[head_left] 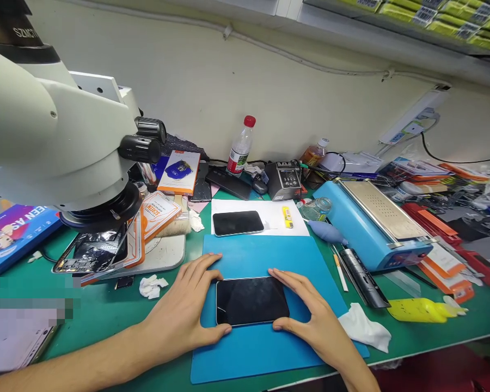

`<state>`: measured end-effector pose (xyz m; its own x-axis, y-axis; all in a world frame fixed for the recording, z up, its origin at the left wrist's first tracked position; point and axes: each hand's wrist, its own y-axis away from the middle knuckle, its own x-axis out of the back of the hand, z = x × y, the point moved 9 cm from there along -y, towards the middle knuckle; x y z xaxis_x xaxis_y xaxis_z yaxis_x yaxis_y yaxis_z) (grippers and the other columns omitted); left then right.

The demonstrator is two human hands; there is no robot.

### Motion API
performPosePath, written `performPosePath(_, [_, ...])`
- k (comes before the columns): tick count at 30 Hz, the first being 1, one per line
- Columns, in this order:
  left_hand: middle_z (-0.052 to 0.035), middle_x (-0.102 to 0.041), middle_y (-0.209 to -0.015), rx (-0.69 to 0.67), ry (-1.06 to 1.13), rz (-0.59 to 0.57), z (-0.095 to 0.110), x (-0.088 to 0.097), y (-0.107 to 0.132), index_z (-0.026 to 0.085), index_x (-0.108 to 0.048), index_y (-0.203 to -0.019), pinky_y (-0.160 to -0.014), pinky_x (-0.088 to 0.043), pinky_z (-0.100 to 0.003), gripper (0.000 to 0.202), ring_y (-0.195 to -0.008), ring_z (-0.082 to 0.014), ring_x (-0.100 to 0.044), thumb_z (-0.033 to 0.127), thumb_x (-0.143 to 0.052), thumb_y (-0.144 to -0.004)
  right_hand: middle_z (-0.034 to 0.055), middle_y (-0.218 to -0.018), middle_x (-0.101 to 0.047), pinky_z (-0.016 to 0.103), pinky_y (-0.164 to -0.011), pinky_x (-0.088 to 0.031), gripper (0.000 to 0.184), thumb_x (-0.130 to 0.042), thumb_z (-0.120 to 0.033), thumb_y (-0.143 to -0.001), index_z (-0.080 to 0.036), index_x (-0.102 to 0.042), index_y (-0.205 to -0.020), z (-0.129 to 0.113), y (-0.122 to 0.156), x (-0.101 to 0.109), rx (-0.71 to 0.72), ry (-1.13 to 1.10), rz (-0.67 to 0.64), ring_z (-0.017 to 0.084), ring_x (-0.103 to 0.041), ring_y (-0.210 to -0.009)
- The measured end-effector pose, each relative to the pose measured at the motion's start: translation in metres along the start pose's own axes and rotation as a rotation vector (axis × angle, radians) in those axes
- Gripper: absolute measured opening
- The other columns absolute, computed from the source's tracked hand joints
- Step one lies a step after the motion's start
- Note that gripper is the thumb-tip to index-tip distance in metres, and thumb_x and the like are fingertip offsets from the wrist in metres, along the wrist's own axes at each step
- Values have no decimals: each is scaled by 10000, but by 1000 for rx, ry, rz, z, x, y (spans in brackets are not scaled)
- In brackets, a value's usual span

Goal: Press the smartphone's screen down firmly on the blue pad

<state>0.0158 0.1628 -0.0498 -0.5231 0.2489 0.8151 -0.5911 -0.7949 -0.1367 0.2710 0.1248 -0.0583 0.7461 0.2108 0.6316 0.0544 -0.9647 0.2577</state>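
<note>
A smartphone (pixel 251 302) with a dark screen lies flat on the blue mat (pixel 253 354), its long side across my view. My left hand (pixel 191 299) grips its left end, thumb at the near corner and fingers at the far one. At the other end my right hand (pixel 310 307) curves around the phone, fingertips on the far edge and thumb by the near corner. A second dark-screened phone (pixel 237 222) rests beyond the mat on a white sheet (pixel 277 228), beside a small yellow lighter (pixel 287 217). Neither hand touches that one.
A microscope (pixel 77 130) looms at the left over phone parts and boxes. Right of the mat are a blue heating-plate machine (pixel 351 228), a blower bulb (pixel 327 232), a dark cylindrical tool (pixel 364 279), a yellow bottle (pixel 422 310) and a crumpled tissue (pixel 365 326). Behind stands a red-capped bottle (pixel 240 147).
</note>
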Motion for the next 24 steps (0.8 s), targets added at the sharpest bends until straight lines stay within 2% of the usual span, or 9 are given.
performPosePath(16, [-100, -375, -1681, -3, -10, -2, -3, -2, 0, 280, -505, -1288, -1205, -421, -652, 588, -1557, -405, -322, 453, -824, -826, -68, -1600, -486, 392, -1233, -403, 762, -821, -571, -858, -532, -483, -1540, 1, 1, 0, 8, 12, -5, 272, -450, -1497])
performPosePath(24, [-129, -385, -1671, -6, -9, -7, -1, 0, -1, 265, -505, -1288, -1203, -411, -667, 587, -1547, -420, -334, 440, -824, -827, -68, -1609, -474, 388, -1244, -396, 763, -812, -559, -868, -528, -470, -1550, 1, 0, -1, 0, 16, -16, 270, -440, -1508])
